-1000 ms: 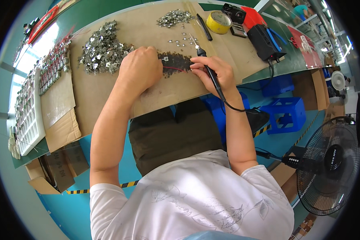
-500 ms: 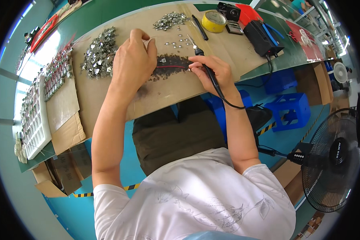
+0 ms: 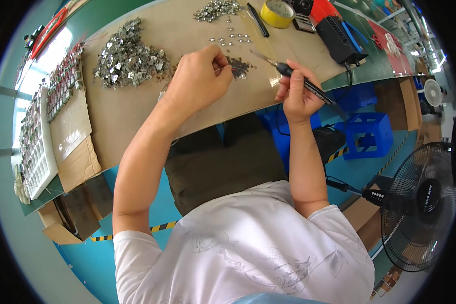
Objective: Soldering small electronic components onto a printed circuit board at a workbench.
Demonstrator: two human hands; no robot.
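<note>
My right hand [image 3: 300, 99] is closed round a soldering iron [image 3: 316, 91], its metal tip pointing up and left over the cardboard. To the left, my left hand [image 3: 200, 76] is closed in a pinch, with a trace of thin red wire [image 3: 218, 71] at its fingers; most of the wire is hidden. Just beyond those fingers lies a dark, scorched-looking patch [image 3: 242, 68] on the board. Small shiny metal parts [image 3: 231, 38] are spaced out farther back. A large heap of metal tabs [image 3: 129, 58] lies left of my left hand.
Brown cardboard [image 3: 121, 111] covers the table. At the back are another heap of parts [image 3: 218, 10], a black pen [image 3: 258, 20], yellow tape [image 3: 277, 13] and a black box [image 3: 341, 39]. Wired assemblies in a white tray [image 3: 44, 152] stand left. A fan [image 3: 423, 202] and blue stool [image 3: 367, 134] are right.
My right hand has moved right with the soldering iron, away from the dark patch. My left hand has come down and right, its fingers now pinched. The red wire no longer stretches between the hands.
</note>
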